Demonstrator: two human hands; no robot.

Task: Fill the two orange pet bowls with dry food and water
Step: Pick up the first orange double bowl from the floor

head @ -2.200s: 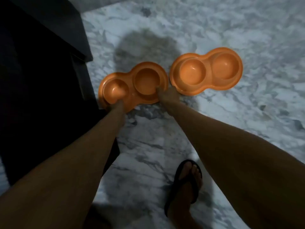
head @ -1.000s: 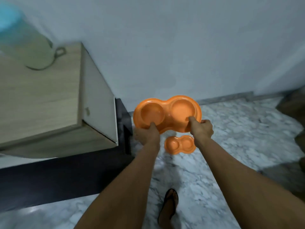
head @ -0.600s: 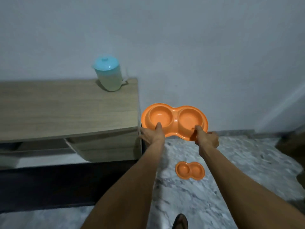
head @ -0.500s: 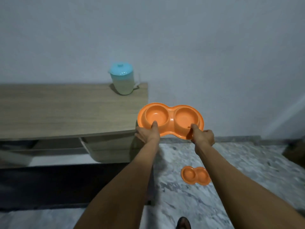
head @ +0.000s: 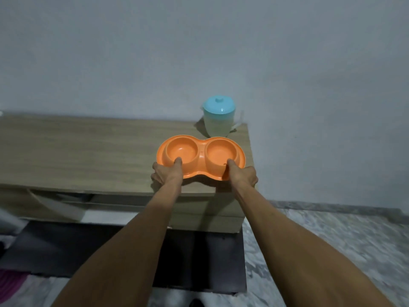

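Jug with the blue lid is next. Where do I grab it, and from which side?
By the handle that sticks out on the jug's right side, near the cabinet's end. Come from the right, likely with the right hand: the bowl blocks the front, and the wall is close behind. Skip the lid knob; it may just lift off.

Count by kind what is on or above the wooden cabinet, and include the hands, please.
bowl: 1 (orange, two wells)
jug: 1 (teal lid)
hands: 2 (left hand and right hand, both gripping the bowl)
Total: 4
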